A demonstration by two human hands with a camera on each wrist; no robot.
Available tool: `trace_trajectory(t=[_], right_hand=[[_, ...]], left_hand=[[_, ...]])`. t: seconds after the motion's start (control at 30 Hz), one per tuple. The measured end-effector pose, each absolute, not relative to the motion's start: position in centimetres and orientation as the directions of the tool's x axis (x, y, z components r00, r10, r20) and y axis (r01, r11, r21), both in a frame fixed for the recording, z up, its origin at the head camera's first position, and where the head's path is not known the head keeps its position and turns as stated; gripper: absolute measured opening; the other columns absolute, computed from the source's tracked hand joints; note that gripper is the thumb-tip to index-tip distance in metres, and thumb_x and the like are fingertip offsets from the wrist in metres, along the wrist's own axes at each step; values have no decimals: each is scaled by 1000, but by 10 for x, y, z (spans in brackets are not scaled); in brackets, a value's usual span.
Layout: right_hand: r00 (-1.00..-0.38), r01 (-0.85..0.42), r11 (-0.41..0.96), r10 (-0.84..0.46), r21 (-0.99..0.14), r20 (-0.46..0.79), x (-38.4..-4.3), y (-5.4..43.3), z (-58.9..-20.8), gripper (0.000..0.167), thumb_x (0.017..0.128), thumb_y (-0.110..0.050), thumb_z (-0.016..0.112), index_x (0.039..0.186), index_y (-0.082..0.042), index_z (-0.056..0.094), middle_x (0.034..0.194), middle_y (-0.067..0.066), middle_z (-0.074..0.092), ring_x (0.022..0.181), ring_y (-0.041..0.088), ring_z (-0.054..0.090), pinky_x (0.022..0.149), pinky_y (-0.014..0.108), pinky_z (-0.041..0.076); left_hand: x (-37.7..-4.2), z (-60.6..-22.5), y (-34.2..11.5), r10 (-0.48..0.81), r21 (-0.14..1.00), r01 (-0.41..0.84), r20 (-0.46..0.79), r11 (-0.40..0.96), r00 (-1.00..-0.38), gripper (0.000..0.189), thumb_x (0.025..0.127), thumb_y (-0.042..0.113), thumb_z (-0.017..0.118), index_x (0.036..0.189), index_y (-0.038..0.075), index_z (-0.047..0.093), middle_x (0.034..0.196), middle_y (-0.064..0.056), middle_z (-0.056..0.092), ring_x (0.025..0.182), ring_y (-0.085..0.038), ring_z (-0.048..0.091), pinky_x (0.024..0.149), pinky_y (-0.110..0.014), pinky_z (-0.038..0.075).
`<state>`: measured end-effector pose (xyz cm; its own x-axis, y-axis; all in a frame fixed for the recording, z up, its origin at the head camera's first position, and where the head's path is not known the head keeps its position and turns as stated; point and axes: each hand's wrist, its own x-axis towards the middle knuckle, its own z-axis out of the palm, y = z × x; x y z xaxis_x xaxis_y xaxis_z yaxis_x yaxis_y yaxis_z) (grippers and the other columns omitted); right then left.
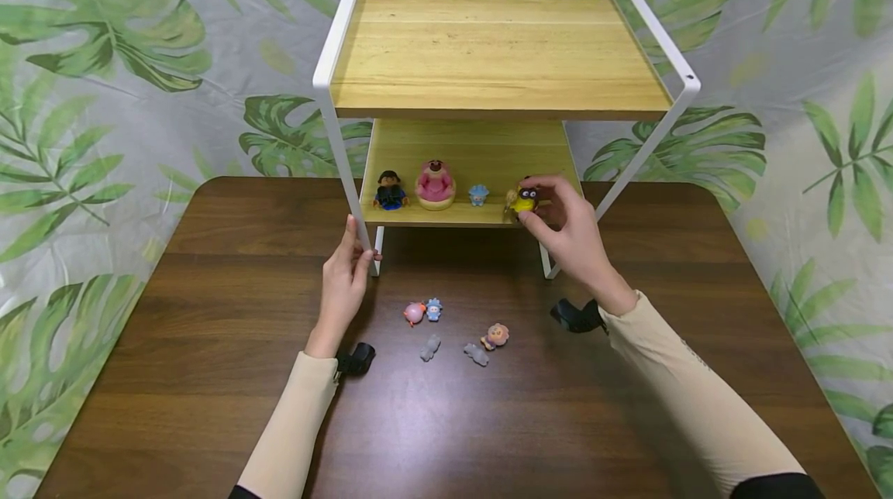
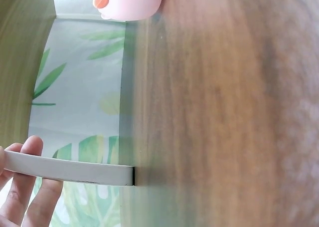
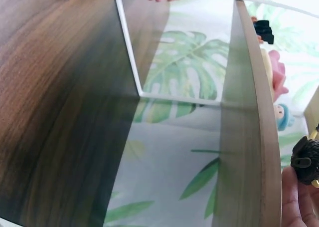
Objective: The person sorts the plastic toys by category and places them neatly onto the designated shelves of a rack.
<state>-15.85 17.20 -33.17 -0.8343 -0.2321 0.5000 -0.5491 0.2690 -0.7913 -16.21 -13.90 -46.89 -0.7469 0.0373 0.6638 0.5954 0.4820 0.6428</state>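
Note:
My right hand pinches a small yellow-and-black toy figure with big eyes, at the right end of the lower wooden shelf. In the right wrist view the back of this toy figure looks dark and bumpy, with fingertips beneath it. To its left on that board stand a small blue figure, a pink bear figure in a round base, and a dark-haired figure in black. My left hand grips the white front-left leg of the rack, its fingers around the bar.
On the brown table before the rack lie a pink round toy, a blue figure, an orange-maned figure and two grey translucent pieces. The upper shelf overhangs the lower one. Leaf-patterned cloth hangs behind.

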Motion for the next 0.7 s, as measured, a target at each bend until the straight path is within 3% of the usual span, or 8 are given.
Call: trace_trajectory(t=[0.2, 0.7], right_hand=[[-836, -547, 304, -234, -780, 496, -156, 168, -323, 28, 87, 14, 57, 115, 16, 51, 116, 28, 55, 102, 35, 57, 80, 21, 47], [-831, -553, 393, -198, -735, 519, -163, 162, -318, 31, 88, 12, 58, 118, 14, 52, 114, 29, 56, 99, 37, 59, 78, 21, 46]], left_hand=[[-162, -470, -139, 39, 640, 597, 666, 484, -745, 97, 90, -9, 58, 148, 53, 12, 82, -19, 59, 72, -31, 65, 63, -47, 54], [-162, -469, -139, 40, 649, 590, 656, 481, -754, 97, 91, -8, 58, 147, 55, 11, 81, -19, 58, 72, -31, 65, 63, -47, 53]])
